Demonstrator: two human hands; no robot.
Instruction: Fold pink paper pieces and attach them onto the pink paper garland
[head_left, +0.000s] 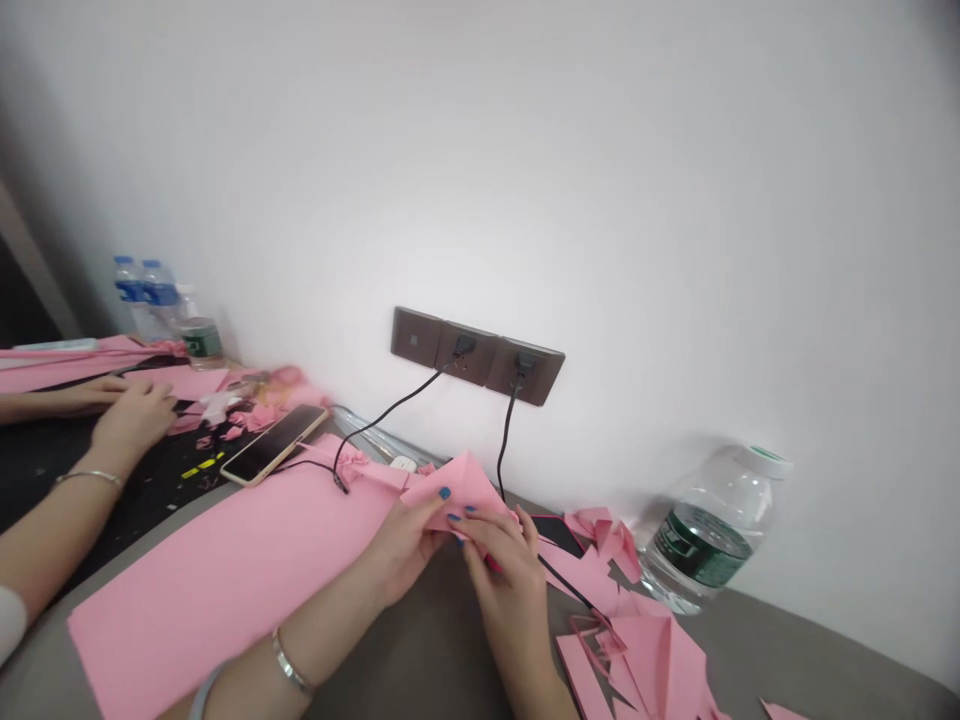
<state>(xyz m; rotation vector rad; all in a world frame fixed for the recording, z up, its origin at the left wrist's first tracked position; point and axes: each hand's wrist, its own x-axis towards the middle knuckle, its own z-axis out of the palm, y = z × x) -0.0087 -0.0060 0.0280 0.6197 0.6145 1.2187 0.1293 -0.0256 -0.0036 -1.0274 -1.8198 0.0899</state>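
Observation:
Between my two hands is a folded piece of pink paper (466,478), its pointed corner facing up toward the wall. My left hand (409,545) pinches its left side, thumb on top. The fingers of my right hand (506,555) press on its lower right part; the fingertips beneath are partly hidden. Just left of my left hand lies a large pink sheet (247,575) on the grey table (420,660). Close to my right hand are cut and folded pink paper pieces (645,640).
A clear water bottle (705,545) stands at the right by the wall. Black cables run from wall sockets (476,355) down to the table. A phone (274,445) lies on the left. Another person's hands (139,410) work on pink paper at far left, near several bottles (159,290).

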